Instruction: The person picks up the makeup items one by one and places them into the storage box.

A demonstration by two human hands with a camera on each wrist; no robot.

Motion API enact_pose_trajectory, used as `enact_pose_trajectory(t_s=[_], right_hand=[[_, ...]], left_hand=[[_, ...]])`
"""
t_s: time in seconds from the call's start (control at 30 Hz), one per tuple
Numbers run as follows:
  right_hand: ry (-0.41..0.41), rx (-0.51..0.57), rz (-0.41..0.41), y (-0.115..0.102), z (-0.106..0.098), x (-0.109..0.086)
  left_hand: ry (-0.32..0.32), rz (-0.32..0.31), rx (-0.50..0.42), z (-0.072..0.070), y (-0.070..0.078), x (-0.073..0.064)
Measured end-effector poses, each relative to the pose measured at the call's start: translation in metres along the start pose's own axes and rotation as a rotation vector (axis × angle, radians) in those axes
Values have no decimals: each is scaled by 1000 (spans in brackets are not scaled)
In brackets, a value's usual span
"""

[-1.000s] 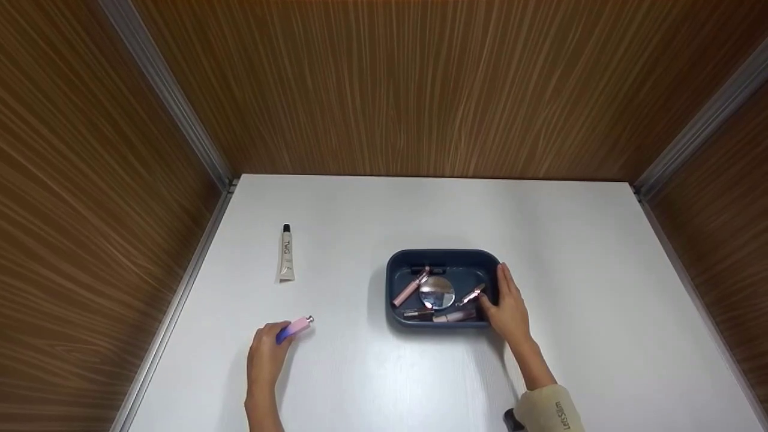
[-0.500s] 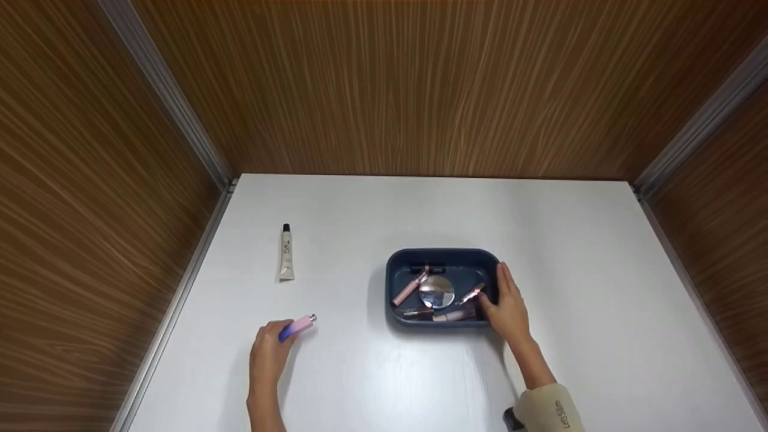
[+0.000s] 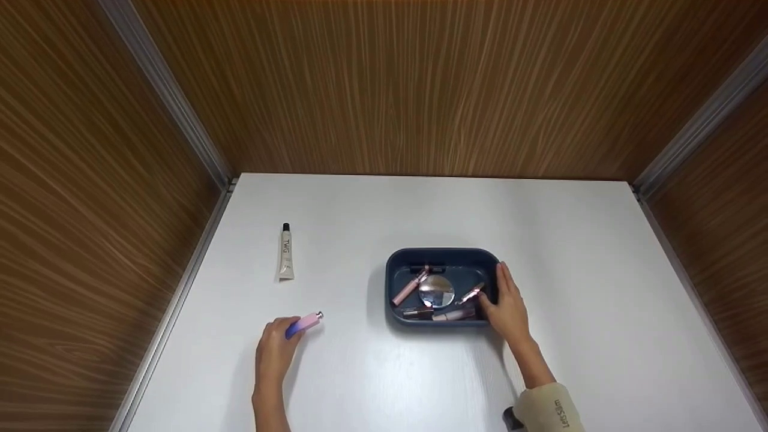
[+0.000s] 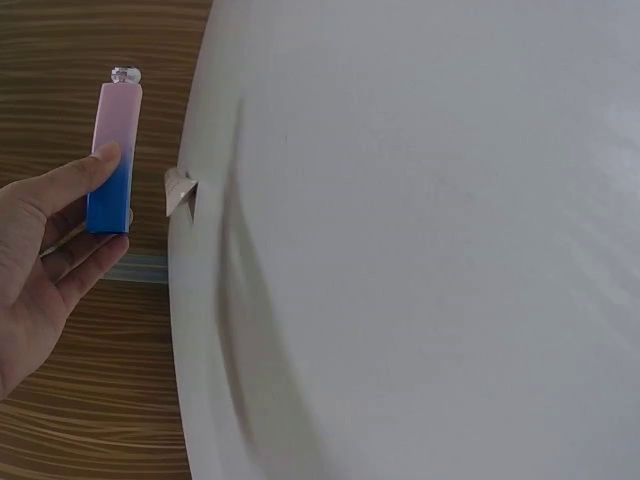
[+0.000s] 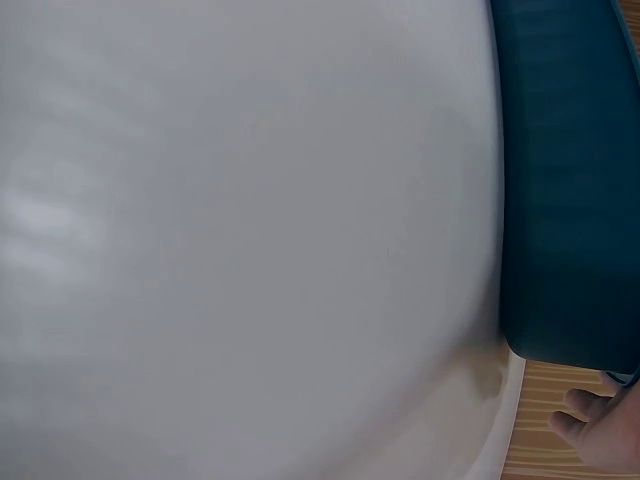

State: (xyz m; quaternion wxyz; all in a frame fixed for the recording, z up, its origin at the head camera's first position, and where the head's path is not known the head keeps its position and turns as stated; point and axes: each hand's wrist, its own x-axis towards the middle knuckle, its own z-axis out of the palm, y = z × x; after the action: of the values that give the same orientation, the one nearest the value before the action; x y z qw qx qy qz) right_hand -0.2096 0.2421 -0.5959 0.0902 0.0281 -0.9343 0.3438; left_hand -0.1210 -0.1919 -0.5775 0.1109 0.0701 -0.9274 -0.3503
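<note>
My left hand pinches a lipstick that fades from pink to blue, with a silver knob on its tip. In the left wrist view the lipstick stands nearly upright between thumb and fingers, above the table. My right hand grips the right end of a dark blue box, thumb inside the rim and fingers along the outside. Inside lie a round shiny mirror, a pink lip gloss tube, a small silvery-pink piece and several other slim cosmetics.
A cream tube with a black cap lies on the white table, beyond my left hand. Wood-grain panels close off the back and both sides. A small dark object shows beside the right sleeve.
My left hand has moved slightly right and away from me, carrying the lipstick toward the box. The right hand and the box have stayed in place.
</note>
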Motion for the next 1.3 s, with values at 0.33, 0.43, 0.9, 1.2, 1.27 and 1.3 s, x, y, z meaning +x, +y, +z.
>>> enact_pose_trajectory(t_s=[0.33, 0.43, 0.9, 1.2, 1.27, 1.3], right_hand=[[0, -5, -18, 0, 1, 0], [-5, -8, -13, -1, 1, 0], [-9, -12, 8, 0, 2, 0], [-10, -3, -3, 1, 2, 0], [-11, -1, 2, 1, 2, 0], [-12, -1, 4, 1, 3, 1]], left_hand=[[46, 70, 7, 5, 4, -2], [61, 77, 6, 7, 5, -2], [100, 123, 10, 16, 13, -4], [95, 131, 0, 21, 19, -5], [101, 145, 6, 22, 20, -5], [104, 151, 8, 22, 21, -5]])
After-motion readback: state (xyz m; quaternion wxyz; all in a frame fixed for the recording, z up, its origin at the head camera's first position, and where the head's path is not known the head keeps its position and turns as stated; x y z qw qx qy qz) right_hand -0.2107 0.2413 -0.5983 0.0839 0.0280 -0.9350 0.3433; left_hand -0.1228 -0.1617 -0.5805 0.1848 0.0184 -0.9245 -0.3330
